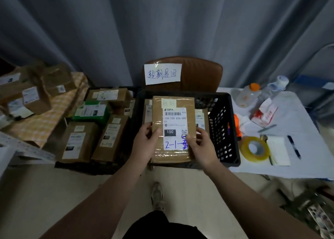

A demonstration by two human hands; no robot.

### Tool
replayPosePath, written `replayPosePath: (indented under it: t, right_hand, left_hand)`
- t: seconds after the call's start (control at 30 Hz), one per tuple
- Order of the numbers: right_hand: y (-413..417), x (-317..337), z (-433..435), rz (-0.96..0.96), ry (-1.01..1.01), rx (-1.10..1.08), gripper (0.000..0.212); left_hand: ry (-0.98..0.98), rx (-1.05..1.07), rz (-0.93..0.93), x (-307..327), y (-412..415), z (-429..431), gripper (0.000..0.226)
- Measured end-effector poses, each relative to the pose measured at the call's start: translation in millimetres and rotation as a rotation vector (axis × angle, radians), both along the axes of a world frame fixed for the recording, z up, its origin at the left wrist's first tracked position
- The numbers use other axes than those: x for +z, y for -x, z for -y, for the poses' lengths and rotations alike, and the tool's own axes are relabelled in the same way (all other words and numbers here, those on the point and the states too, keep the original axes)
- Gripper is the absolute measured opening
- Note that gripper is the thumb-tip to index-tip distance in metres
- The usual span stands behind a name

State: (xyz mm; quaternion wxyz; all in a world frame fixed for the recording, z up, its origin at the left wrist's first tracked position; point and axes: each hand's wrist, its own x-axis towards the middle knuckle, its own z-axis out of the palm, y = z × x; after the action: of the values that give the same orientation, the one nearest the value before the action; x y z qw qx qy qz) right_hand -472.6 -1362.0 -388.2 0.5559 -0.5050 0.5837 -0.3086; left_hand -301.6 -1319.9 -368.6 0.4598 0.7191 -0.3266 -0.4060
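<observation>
A brown cardboard parcel (173, 104) with a white shipping label and a small handwritten note near its top is held over a black perforated crate (224, 130). My left hand (146, 142) grips the parcel's left edge, thumb on its top face. My right hand (200, 146) grips the lower right corner, thumb lying on the label over blue handwriting. Other parcels lie inside the crate beneath, mostly hidden by the held one.
A second black crate (86, 164) of several parcels stands to the left. More boxes (36, 97) lie on a checked cloth further left. A brown chair (198, 72) with a paper sign stands behind. The white table (298, 153) holds a tape roll (253, 148), notepad, pen and bottles.
</observation>
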Motion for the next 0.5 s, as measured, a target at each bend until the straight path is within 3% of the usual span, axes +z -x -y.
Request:
replayPosePath:
  t: [0.13, 0.33, 0.5]
  right_hand:
    - [3, -8, 48, -0.157, 0.056, -0.036, 0.057]
    - [7, -34, 91, -0.375, -0.002, -0.042, 0.101]
    - [41, -59, 118, -0.482, -0.112, -0.094, 0.1]
  left_hand:
    - [-0.017, -0.126, -0.024, -11, 5, 58, 0.038]
    - [-0.17, -0.285, -0.023, -49, 21, 122, 0.043]
    - [-0.342, -0.467, -0.064, -79, 51, 158, 0.049]
